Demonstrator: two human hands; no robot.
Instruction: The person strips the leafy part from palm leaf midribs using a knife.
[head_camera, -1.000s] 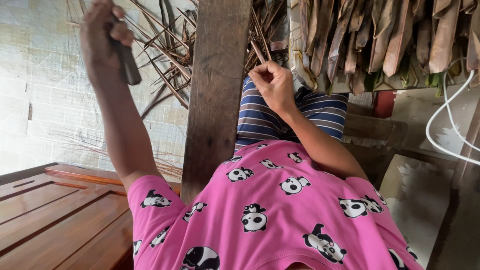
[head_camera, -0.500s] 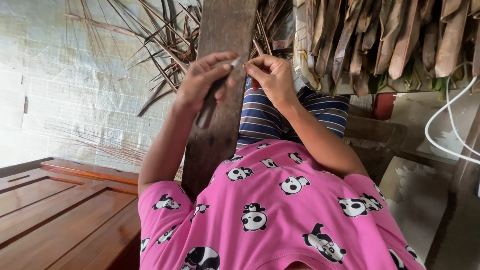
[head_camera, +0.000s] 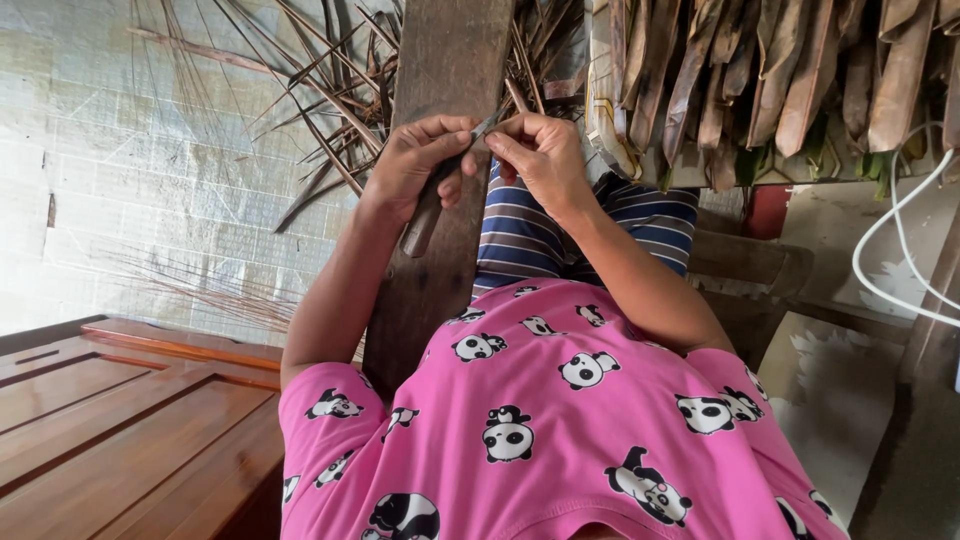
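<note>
Left hand (head_camera: 425, 160) with knife (head_camera: 430, 205) beside right hand (head_camera: 540, 160), before plank (head_camera: 430, 280); leaves (head_camera: 780, 70) right.

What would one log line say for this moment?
left hand: grips knife | right hand: pinches thin stick | blade tip beside right fingertips | in front of: wooden plank | behind: dry leaves

Knife (head_camera: 428, 205) blade tip hidden between pinching fingers (head_camera: 500, 140).

no packages, labels, signs or screens here
</note>
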